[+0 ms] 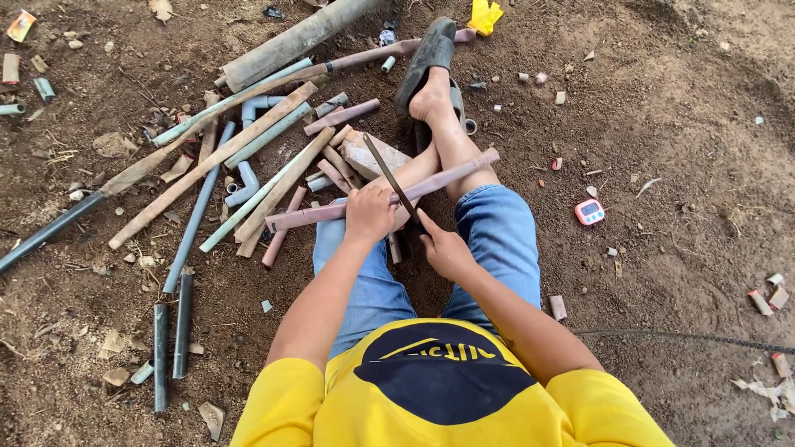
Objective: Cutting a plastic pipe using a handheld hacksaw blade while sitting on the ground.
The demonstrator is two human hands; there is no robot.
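Yellow cloth of the person's shirt [447, 397] fills the near edge, and both bare arms reach forward over blue jeans [497, 240]. Just beyond, the left hand [368, 213] presses down on a long pinkish pipe [381, 197], its fingers curled over and clamped on it, pinning it across the legs so that it runs from low on the left to higher on the right. The right hand [443, 248] sits just right of that, fingers closed around the handle end of a thin dark saw blade [393, 180], which slants up and left and crosses the pipe right beside the left hand's fingers. That closeness looks like the main risk: if the blade skips out of its groove, it could jump onto the holding fingers or down onto the bare shin below. The pipe also rests only on the legs, so it could roll or spring once it is cut through. Farther off, one foot in a dark sandal [426, 58] points away. To the left lies a heap of cut pipes [248, 157], grey, blue and pink, over brown dirt [679, 108]. To the right, a small red timer [590, 212] lies well apart, and a yellow scrap [484, 15] sits at the far edge.
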